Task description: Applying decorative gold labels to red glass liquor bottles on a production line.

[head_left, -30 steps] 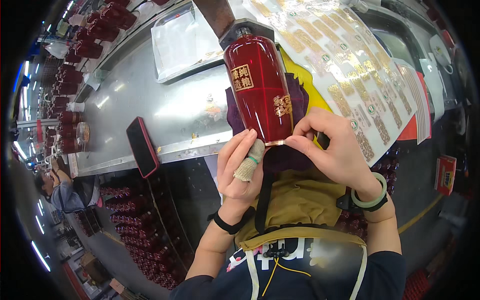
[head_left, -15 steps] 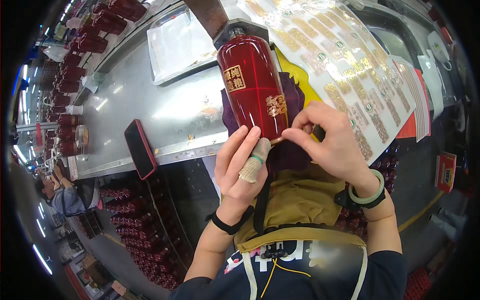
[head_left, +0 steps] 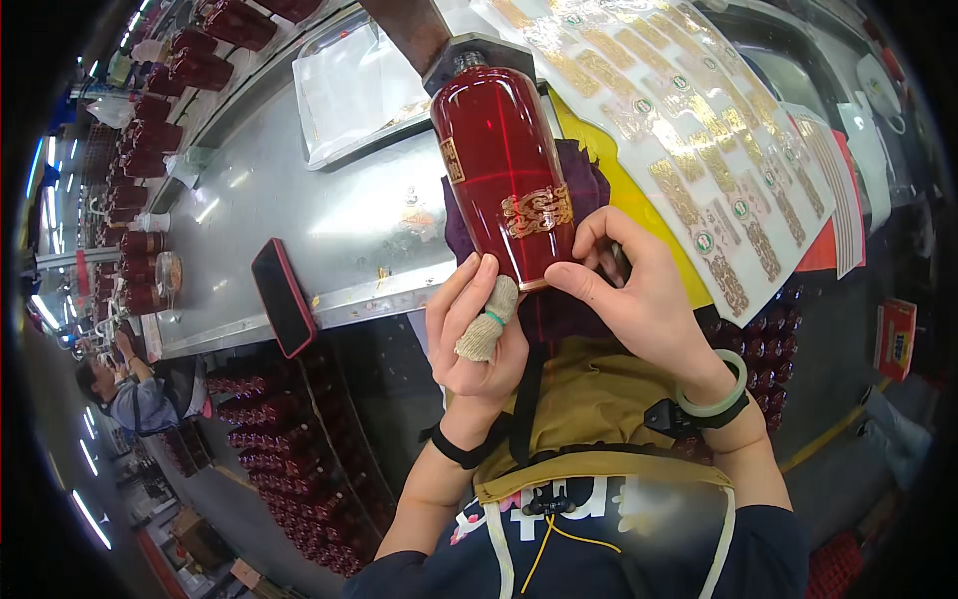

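A dark red glass bottle (head_left: 496,150) lies on its side, its neck against a metal holder (head_left: 477,52) and its base toward me. A gold square label (head_left: 452,160) shows at its left side and a gold ornament (head_left: 538,211) toward its lower right. A purple cloth (head_left: 589,182) is spread beneath it. My left hand (head_left: 477,334) grips the left of the base, a knitted finger cover (head_left: 487,324) on one finger. At the right of the base, my right hand (head_left: 639,285) holds with its thumb on the rim and its other fingers curled.
A sheet of gold decals (head_left: 689,130) lies to the right over a yellow sheet (head_left: 584,130). On the metal table (head_left: 329,215) are a phone (head_left: 282,298) and a tray with white paper (head_left: 349,90). Red bottles (head_left: 289,449) stand in rows below. Another person (head_left: 145,394) is at far left.
The bottle has turned about its long axis: the square label has slid toward the left edge and the ornament has come further into view. Both hands have shifted slightly left.
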### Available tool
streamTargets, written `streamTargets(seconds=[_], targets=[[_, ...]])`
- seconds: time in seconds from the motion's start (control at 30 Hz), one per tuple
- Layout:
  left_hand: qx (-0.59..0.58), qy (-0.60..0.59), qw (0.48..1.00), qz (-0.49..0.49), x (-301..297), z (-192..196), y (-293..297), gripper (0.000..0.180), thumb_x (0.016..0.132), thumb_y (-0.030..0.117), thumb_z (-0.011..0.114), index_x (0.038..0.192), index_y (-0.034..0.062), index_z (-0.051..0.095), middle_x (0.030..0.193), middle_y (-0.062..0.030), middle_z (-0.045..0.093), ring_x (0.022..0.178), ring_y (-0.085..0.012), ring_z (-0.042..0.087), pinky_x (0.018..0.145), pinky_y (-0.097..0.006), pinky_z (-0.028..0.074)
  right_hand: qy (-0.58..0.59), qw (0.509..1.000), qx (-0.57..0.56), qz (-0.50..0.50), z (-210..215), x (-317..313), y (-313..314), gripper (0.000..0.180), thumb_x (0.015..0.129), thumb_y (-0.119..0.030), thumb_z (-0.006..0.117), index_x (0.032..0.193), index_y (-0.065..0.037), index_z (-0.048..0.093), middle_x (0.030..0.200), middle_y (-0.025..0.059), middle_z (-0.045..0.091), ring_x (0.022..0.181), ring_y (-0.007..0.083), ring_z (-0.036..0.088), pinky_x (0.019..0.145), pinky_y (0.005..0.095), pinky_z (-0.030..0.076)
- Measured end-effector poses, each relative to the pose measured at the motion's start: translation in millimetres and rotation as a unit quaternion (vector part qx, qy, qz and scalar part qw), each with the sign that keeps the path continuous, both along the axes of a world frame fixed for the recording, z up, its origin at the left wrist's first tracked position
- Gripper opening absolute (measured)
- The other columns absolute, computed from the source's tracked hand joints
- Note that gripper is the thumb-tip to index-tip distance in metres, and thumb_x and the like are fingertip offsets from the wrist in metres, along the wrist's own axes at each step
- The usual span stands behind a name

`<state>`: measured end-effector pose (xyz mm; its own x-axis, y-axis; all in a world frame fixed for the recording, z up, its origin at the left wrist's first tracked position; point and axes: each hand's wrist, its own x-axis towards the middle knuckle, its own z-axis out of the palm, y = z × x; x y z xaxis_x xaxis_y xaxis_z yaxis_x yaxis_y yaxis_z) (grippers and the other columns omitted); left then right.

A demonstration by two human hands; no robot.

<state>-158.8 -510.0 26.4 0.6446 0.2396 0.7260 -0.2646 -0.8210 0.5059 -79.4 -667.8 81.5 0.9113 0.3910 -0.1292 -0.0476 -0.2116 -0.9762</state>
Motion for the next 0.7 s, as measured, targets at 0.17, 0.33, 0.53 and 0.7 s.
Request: streamTargets(seconds=[0.17,0.33,0.53,0.7], targets=[[0.003,0.006,1.0,0.001,-1,0,-1,0.04,0.081,-0.008,0.082,0.119,-0.0063,0.071,0.116,-0.019,0.073,0.106,-0.029,0.072,0.093,-0.034,0.059,0.051,0.997,0.051,0.007,-3,2,-4,0.026,0.088,-0.016,0.083,0.093,-0.001,0.063,0.078,0.0012,0.059,0.074,0.01,0.052,0.07,0.0269,0.045],[-0.002,0.004,1.0,-0.002,-1,1,-2,0.038,0.082,-0.009,0.081,0.119,-0.0069,0.071,0.118,-0.0189,0.073,0.107,-0.0292,0.072,0.094,-0.034,0.059,0.06,0.997,0.051,0.02,-9,5,-8,0.02,0.091,-0.014,0.08,0.096,-0.002,0.065,0.08,-0.0025,0.06,0.071,0.0052,0.047,0.065,0.0229,0.04],[0.004,0.002,1.0,-0.001,-1,-1,-2,0.037,0.082,-0.01,0.08,0.118,-0.0083,0.07,0.119,-0.0189,0.072,0.11,-0.0305,0.071,0.095,-0.035,0.058,0.088,0.992,0.094,0.007,-14,4,-8,0.016,0.093,-0.014,0.078,0.096,-0.003,0.066,0.081,-0.0062,0.059,0.069,0.0019,0.042,0.062,0.0204,0.035],[0.007,0.011,1.0,-0.007,-3,-4,-2,0.038,0.083,-0.011,0.078,0.12,-0.0089,0.069,0.121,-0.0195,0.07,0.111,-0.0326,0.07,0.095,-0.036,0.058,0.069,0.994,0.083,0.012,-17,5,-8,0.014,0.096,-0.014,0.075,0.096,-0.003,0.067,0.08,-0.0073,0.057,0.069,0.0015,0.041,0.062,0.0205,0.035]])
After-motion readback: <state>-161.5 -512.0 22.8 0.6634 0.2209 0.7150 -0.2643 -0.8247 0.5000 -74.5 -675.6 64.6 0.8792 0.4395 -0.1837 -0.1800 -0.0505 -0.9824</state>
